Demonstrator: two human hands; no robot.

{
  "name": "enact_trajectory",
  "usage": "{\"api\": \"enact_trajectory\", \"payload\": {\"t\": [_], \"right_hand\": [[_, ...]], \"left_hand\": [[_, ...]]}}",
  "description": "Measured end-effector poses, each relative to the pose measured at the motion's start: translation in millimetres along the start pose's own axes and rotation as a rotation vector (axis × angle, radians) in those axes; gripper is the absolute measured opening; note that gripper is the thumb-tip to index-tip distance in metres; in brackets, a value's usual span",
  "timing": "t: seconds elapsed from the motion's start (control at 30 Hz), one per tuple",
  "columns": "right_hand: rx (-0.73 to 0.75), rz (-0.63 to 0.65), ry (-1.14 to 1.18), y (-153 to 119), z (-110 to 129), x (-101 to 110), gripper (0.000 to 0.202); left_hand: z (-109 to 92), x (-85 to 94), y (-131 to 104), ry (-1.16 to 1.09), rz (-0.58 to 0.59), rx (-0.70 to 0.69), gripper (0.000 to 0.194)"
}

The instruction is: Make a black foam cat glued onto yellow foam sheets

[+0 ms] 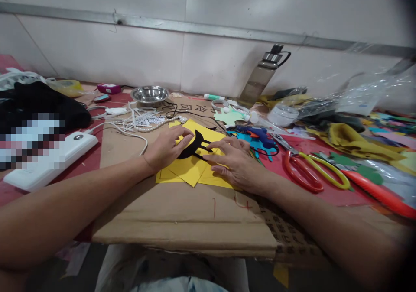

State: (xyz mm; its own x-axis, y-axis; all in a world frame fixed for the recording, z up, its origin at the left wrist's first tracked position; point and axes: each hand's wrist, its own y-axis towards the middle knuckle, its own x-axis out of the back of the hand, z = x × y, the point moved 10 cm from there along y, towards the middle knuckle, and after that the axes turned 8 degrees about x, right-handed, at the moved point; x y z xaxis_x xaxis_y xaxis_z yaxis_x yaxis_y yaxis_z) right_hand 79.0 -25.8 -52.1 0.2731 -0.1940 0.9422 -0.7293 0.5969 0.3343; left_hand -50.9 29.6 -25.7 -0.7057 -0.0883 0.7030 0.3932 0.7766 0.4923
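Several yellow sheets lie overlapping on the brown cardboard. On top of them rests a flat black cut-out with a curved body and thin strips pointing right. My left hand touches its left side, thumb and fingers bent around the edge; whether they grip it is hidden. My right hand lies over the right part of the sheets, fingers spread, with fingertips at the ends of the black strips.
Scissors with red and yellow handles and a red-orange tool lie right. Behind are a metal bowl, a bottle and tape rolls. A white power bank and cable sit left.
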Motion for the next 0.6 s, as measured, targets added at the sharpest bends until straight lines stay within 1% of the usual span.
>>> {"api": "enact_trajectory", "payload": {"t": [0.07, 0.17, 0.3, 0.4, 0.5, 0.53, 0.6], "right_hand": [[0.014, -0.051, -0.019, 1.6, 2.1, 5.0, 0.035], [0.038, -0.094, 0.021, 4.5, 4.7, 8.0, 0.037], [0.016, -0.142, 0.059, 3.1, 0.3, 12.2, 0.028], [0.017, -0.251, 0.087, -0.5, -1.9, 24.6, 0.023], [-0.011, -0.373, 0.111, -4.5, -6.3, 38.2, 0.011], [-0.029, -0.396, 0.112, -5.6, -8.3, 40.9, 0.010], [-0.067, -0.414, 0.113, -7.0, -11.9, 43.9, 0.015]], "left_hand": [[1.8, -2.5, 0.7, 0.006, 0.023, 0.016, 0.021], [3.8, -5.2, 1.3, 0.016, 0.048, 0.028, 0.022], [2.0, -10.6, -0.2, 0.018, 0.090, 0.016, 0.019], [-0.6, -19.7, -3.1, 0.070, 0.172, 0.019, 0.018], [-1.1, -27.5, -6.7, 0.126, 0.261, 0.045, 0.023], [-1.4, -28.4, -7.6, 0.136, 0.277, 0.051, 0.024], [-2.1, -28.9, -8.6, 0.150, 0.292, 0.055, 0.026]]}}
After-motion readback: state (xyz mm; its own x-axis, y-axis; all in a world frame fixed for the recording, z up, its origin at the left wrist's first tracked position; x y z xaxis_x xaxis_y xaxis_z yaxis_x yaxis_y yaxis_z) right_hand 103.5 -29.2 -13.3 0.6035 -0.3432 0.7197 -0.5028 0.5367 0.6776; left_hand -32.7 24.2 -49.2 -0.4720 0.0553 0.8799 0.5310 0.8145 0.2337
